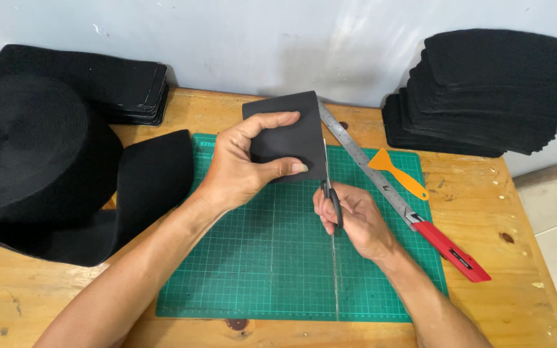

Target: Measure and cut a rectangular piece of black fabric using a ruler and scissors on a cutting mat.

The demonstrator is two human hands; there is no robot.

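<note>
My left hand (243,164) holds a black rectangular piece of felt-like fabric (288,132) above the green cutting mat (272,258), thumb and fingers pinching its lower left part. My right hand (356,222) grips a pair of scissors (329,183) with black handles. The blades point up along the right edge of the fabric piece.
A steel ruler (362,161), an orange scraper (398,171) and a red utility knife (449,248) lie on the mat's right side. A large roll of black fabric (30,148) sits at left. Stacks of cut black pieces (491,90) stand at back right and back left (117,90).
</note>
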